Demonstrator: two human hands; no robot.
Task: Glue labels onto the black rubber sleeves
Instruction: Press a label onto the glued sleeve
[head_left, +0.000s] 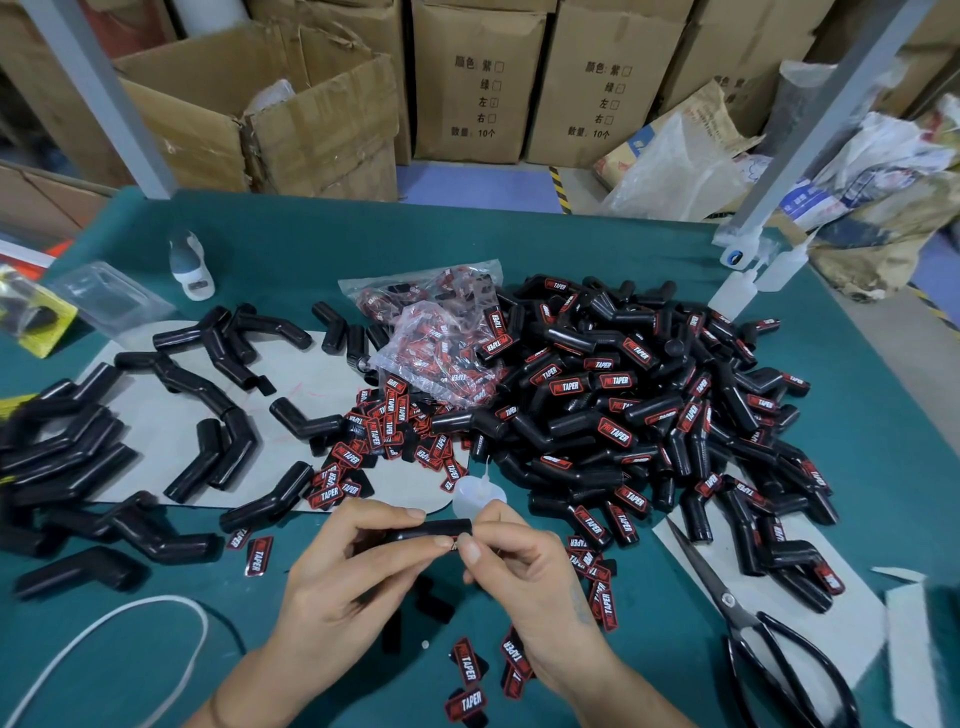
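**Two hands on one sleeve at the near edge of the green surface**

Head view: the left hand curls its fingers and thumb round a black rubber sleeve, holding it level just above the green surface. The right hand meets it at the sleeve's right end, thumb and forefinger pinched at a small red-and-black piece there, too small to tell whether it is a label. Just behind the hands stands a small translucent glue bottle, nozzle up.

Well to the right, a large heap of labelled sleeves covers the middle of the surface, red-and-black labels showing on many. To the left, unlabelled sleeves lie scattered, some on a pale board, more piled at the far left edge. Loose labels are strewn between the two groups, with several more near the wrists. Two clear bags of labels rest behind them, against the heap.

Black scissors lie at the lower right on a pale sheet. A white cord loops at the lower left. Two more squeeze bottles lean near the right post, and cardboard boxes stand beyond the surface.
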